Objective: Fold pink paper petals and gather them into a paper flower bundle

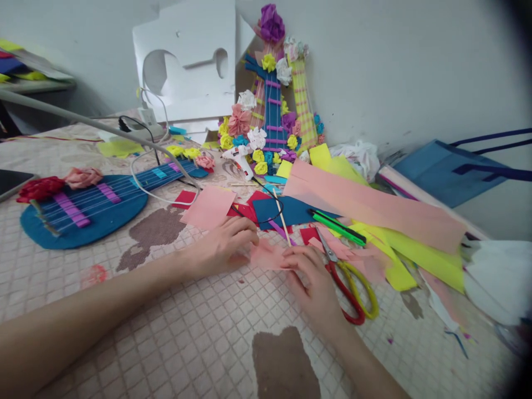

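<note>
My left hand (226, 244) and my right hand (311, 280) rest on the table, both pinching a small crumpled piece of pink paper (268, 256) held between them. The fingers of each hand are closed on its edges. Red and yellow scissors (349, 285) lie just right of my right hand, touching it. A thin wooden stick (281, 216) and a green marker (337, 228) lie just beyond the paper.
A blue felt guitar shape (89, 208) with paper flowers lies at left. A flower-covered blue craft piece (272, 111) leans on the wall, a white glue gun (242, 162) before it. Pink and yellow sheets (374, 208) spread right. A blue bag (446, 172) sits far right.
</note>
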`<control>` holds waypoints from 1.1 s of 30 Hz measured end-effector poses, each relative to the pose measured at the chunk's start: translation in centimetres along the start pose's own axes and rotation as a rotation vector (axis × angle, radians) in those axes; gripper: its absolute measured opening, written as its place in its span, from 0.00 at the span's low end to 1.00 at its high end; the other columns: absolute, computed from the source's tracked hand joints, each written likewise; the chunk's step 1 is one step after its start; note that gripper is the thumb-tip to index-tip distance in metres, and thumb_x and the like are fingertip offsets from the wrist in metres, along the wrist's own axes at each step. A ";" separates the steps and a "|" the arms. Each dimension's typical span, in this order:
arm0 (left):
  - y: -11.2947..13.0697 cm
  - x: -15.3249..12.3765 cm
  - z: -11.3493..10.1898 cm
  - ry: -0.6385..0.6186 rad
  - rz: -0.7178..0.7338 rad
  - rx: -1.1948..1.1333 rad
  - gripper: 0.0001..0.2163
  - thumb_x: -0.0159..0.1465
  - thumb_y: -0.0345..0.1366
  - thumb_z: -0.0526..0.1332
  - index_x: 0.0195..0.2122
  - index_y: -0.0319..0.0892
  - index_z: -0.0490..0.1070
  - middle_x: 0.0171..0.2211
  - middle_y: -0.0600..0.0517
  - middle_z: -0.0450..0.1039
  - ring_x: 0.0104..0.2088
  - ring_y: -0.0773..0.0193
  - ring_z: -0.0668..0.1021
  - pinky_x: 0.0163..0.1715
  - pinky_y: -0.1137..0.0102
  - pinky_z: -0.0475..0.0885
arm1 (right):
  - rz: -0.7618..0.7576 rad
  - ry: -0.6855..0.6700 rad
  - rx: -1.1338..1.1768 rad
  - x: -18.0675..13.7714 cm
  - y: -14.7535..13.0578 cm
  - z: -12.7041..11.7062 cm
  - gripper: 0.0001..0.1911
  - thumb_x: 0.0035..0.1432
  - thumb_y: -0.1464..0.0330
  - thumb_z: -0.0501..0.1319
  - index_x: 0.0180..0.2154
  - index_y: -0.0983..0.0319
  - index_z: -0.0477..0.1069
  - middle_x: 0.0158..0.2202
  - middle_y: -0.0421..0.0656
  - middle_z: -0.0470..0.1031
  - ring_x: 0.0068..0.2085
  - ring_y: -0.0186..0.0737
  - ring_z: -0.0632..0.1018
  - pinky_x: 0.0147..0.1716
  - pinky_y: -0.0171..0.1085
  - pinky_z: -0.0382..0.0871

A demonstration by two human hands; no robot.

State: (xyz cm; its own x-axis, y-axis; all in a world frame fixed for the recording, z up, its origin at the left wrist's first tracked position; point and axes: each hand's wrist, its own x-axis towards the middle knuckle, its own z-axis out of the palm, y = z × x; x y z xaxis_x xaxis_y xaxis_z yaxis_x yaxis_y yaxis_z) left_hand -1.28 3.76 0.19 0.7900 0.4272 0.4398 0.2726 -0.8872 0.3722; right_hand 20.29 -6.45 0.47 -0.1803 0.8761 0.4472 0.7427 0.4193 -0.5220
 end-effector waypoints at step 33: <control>2.5 -0.9 -0.2 -0.047 0.005 0.241 0.04 0.64 0.31 0.55 0.31 0.40 0.65 0.34 0.52 0.70 0.36 0.63 0.71 0.45 0.61 0.57 | 0.146 -0.314 0.006 -0.4 0.4 0.0 0.05 0.58 0.76 0.57 0.33 0.60 0.63 0.35 0.42 0.66 0.39 0.39 0.70 0.37 0.39 0.66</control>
State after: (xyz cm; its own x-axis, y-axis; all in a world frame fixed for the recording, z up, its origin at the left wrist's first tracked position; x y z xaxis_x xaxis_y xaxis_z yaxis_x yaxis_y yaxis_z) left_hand -1.41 1.22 0.90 0.8145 0.4193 0.4009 0.3875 -0.9075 0.1620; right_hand 20.64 -6.63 0.06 -0.2632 0.9569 0.1225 0.7717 0.2850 -0.5685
